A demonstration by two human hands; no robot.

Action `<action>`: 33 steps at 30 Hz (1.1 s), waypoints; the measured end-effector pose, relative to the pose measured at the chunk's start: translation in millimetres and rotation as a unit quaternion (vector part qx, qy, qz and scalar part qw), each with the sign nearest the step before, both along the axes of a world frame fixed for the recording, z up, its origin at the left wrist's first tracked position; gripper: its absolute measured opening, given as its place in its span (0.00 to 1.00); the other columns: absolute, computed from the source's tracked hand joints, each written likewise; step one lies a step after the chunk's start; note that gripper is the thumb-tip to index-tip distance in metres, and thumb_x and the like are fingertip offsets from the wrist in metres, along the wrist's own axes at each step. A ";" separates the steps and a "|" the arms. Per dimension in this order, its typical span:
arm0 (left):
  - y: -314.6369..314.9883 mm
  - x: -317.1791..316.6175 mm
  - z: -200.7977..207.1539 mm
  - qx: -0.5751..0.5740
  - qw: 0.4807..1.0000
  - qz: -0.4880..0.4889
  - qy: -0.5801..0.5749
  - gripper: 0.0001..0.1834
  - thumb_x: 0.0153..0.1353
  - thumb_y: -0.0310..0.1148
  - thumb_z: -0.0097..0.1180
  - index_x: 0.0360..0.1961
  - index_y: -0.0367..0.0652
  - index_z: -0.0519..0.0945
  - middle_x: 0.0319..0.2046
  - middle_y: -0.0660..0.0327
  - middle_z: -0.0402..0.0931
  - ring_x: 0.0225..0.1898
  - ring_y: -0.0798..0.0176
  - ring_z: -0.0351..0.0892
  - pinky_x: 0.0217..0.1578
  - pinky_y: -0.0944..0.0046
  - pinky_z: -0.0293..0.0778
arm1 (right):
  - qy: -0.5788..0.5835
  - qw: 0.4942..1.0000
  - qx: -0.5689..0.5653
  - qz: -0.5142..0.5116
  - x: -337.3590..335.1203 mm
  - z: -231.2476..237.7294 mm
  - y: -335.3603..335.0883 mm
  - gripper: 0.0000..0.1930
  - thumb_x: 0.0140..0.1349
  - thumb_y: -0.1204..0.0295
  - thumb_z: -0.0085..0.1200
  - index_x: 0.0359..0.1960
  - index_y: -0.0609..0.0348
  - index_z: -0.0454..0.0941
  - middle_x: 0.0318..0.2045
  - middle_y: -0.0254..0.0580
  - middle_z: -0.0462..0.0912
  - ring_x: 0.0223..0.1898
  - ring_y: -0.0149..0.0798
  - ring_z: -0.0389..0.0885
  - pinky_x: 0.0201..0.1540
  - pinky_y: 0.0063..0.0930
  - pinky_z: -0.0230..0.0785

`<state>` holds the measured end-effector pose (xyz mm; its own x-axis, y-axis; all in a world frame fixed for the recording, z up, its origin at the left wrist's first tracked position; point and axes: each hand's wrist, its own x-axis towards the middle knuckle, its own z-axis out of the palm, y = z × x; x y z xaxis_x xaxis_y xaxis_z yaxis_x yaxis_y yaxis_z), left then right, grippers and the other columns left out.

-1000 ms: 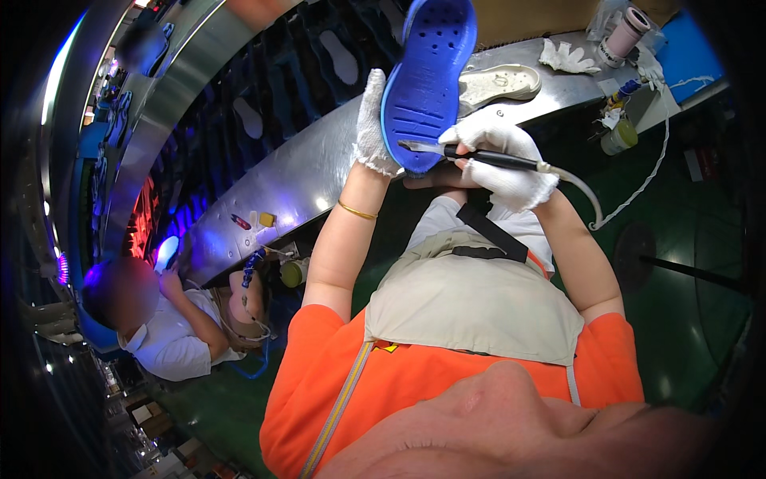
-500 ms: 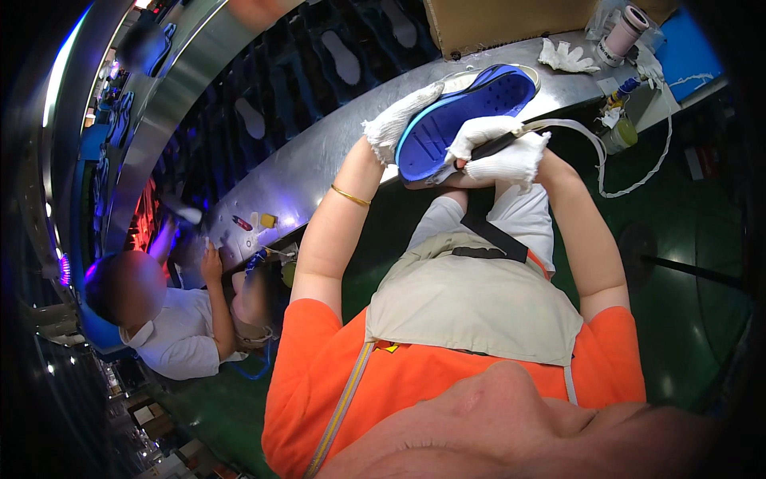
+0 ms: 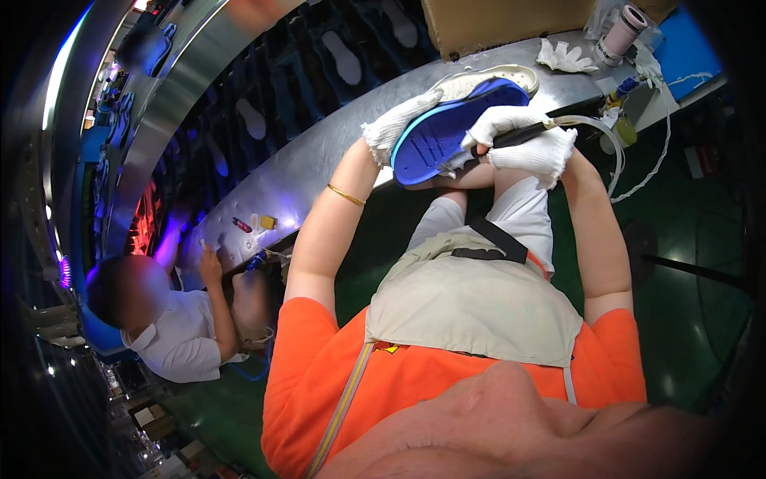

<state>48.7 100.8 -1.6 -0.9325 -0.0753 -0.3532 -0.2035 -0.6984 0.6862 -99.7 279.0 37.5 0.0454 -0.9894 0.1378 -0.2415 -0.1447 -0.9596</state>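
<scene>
"Gripping a blue sole (image 3: 431,144) tilted over the edge of a metal bench (image 3: 319,156), the left hand (image 3: 407,116) curls round its left side in the head view. Which step?"

"Seemingly tool work along the near rim. The right hand (image 3: 535,156) is closed firmly round a black tool (image 3: 517,136), its end at that rim; whether it touches, I cannot tell."

"And another stroke calls for?"

"A steady sole, I would judge, and fine control from the right wrist."

"Anything in the way?"

"A pale shoe (image 3: 519,76) lies close behind the sole, and the tool's white hose (image 3: 590,120) loops beside the right wrist. A spare glove (image 3: 565,56), a pink flask (image 3: 622,36) and a cardboard box (image 3: 511,30) stand farther off. A co-worker (image 3: 179,335) sits leftward, well apart."
</scene>
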 end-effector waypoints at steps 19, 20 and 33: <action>36.8 0.9 -42.8 0.181 0.934 0.218 0.217 0.31 0.65 0.53 0.29 0.55 0.38 0.66 0.46 0.50 0.73 0.43 0.54 0.75 0.48 0.55 0.72 | -0.044 0.975 -0.067 -0.206 66.5 -19.4 -8.6 0.06 0.49 0.74 0.58 0.29 0.60 0.77 0.30 0.37 0.80 0.34 0.28 0.77 0.40 0.21 0.70; 43.3 3.7 -28.2 0.158 0.943 0.225 0.190 0.31 0.64 0.53 0.29 0.55 0.38 0.66 0.45 0.50 0.73 0.42 0.55 0.76 0.47 0.56 0.73 | -0.016 0.979 -0.064 -0.194 67.7 -13.5 -6.2 0.06 0.49 0.75 0.58 0.29 0.60 0.77 0.29 0.37 0.80 0.34 0.28 0.78 0.41 0.21 0.70; 49.9 2.8 -27.4 0.229 0.923 0.177 0.253 0.29 0.65 0.51 0.34 0.57 0.39 0.65 0.50 0.51 0.71 0.50 0.52 0.73 0.52 0.53 0.70 | -0.131 0.949 -0.111 -0.264 36.0 -10.1 -25.5 0.07 0.54 0.77 0.56 0.34 0.64 0.76 0.29 0.38 0.81 0.31 0.27 0.78 0.38 0.20 0.71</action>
<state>51.6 150.7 -28.9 -0.9323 -0.3581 0.0514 0.3593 -0.8999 0.2471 -63.7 253.5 27.4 -0.5123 -0.8108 0.2830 -0.0937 -0.2748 -0.9569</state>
